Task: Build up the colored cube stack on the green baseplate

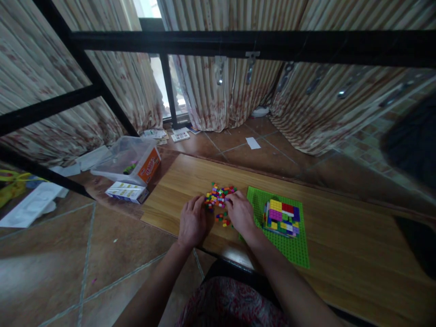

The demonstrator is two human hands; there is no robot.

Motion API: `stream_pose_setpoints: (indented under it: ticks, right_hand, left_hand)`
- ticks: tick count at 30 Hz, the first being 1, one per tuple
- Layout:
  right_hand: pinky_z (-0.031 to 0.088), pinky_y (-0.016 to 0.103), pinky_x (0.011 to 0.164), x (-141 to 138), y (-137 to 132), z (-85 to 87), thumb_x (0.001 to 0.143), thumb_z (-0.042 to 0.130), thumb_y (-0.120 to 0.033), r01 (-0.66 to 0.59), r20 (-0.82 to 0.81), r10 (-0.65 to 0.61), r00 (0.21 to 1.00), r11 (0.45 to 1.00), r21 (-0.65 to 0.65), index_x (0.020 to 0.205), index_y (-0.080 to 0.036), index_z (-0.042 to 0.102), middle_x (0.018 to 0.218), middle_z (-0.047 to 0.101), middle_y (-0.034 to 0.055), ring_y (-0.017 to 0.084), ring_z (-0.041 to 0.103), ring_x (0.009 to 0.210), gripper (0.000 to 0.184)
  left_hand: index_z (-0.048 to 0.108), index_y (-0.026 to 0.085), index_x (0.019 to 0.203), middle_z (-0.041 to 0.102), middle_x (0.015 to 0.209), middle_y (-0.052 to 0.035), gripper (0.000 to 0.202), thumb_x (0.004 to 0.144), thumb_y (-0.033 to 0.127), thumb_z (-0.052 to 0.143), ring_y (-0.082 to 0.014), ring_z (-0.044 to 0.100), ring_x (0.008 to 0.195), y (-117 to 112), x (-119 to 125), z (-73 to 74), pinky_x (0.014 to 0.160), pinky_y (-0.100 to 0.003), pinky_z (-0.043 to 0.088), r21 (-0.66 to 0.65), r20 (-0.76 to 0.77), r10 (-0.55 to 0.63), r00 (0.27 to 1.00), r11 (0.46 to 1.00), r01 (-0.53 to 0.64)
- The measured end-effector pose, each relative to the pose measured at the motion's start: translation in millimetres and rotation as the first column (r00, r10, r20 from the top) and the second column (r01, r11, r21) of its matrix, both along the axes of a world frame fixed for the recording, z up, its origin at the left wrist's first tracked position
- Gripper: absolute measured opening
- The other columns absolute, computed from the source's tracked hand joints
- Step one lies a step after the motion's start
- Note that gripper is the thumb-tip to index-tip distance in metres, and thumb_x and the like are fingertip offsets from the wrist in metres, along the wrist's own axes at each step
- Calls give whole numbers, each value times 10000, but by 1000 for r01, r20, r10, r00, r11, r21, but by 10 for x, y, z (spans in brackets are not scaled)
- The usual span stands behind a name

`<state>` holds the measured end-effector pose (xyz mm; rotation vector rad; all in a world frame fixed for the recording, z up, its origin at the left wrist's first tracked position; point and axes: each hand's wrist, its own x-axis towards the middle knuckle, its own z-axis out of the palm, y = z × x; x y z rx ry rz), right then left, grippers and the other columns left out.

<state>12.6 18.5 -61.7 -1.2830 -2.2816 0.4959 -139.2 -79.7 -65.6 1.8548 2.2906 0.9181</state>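
Observed mid-desk: a loose pile of small multicoloured bricks, spread directly on the wooden desk. Just below the pile, on the near side, a smaller cluster of bricks, mostly orange, green and red.

Left hand at the left edge of the pile, back upward, with fingers bent and tips close to the bricks. Cannot tell how far apart thumb and fingers stand, nor whether anything is gripped. Right hand at the right edge of the pile, fingers partly curled and directed inward at the bricks. Cannot confirm a brick between the fingertips; too small to make out.

To the right of the right hand, a green studded baseplate, flat on the desk. Upon it, a low built block with yellow, magenta, red, white, blue and green on top. At the far right of the desk, a dark object, identity unclear.

Beyond the left end of the desk, a clear plastic tub with an orange label and a few green and pink pieces inside. Just in front of the tub, a white-and-blue carton. To the rear, a black metal frame before patterned curtains; on the tiled floor, a white paper.
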Motion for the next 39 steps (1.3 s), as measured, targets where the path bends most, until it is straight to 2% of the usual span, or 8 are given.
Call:
stream_pose_setpoints:
  ticks: [6,12,15,22,27,30,34,39]
  right_hand:
    - [463,315,788,146,-121,29,882,510,-166,-6,-148,2,989,1000,-26,877,-219,644,922,623,51,192,598,869,145]
    - [455,291,728,318,-286,89,885,507,-182,34,-234,-56,971,995,-96,889,-221,624,862,653,29,172,603,774,124]
    - [451,298,754,311,-294,89,881,512,-171,46,-174,-59,983,996,-78,882,-220,622,865,649,40,185,595,805,120]
    - [428,307,779,167,-235,74,912,480,-180,65,57,-64,996,998,-25,843,-214,609,882,641,58,205,580,863,150]
    - [417,299,789,155,-262,115,907,488,-166,87,66,-86,994,996,-16,841,-206,607,900,640,59,199,573,869,141]
    - [418,292,791,181,-311,154,904,496,-157,111,-14,-111,994,994,-24,838,-202,607,902,647,54,189,575,860,137]
    - [429,277,750,268,-430,258,886,528,-143,136,-216,-156,964,985,-104,813,-205,615,806,648,24,172,587,789,130]
    - [452,254,704,638,-639,427,845,593,-170,186,-514,-242,823,969,-160,832,-224,653,805,664,-3,146,600,753,81]
  left_hand:
    - [564,168,1240,597,1249,-100,377,913,164,376,-217,536,1148,395,-59,102,1021,-410,433,12,85,-39,996,999,38]
    - [656,177,1087,652,1182,-76,313,867,145,435,-197,569,1088,775,-24,182,1009,-391,421,-44,27,-213,977,976,214]
    - [686,180,975,686,1092,-64,284,831,120,449,-197,590,1033,842,13,192,985,-379,425,-90,-23,-272,962,959,269]
    - [696,172,940,715,1010,-74,253,800,173,486,-231,617,986,945,2,274,954,-386,438,-142,-120,-260,958,960,243]
    - [707,189,825,728,942,-75,231,801,184,477,-224,634,931,1033,-22,293,918,-367,450,-222,-160,-306,938,937,268]
    - [692,185,792,723,926,-89,249,826,189,446,-229,634,905,1045,-14,280,904,-377,456,-221,-168,-311,935,937,271]
    - [657,187,787,707,942,-99,226,844,205,440,-240,625,918,987,32,318,910,-405,461,-123,-156,-292,944,954,275]
    - [621,192,864,679,988,-87,174,866,270,466,-219,627,948,765,155,429,885,-373,494,39,21,-305,952,952,304]
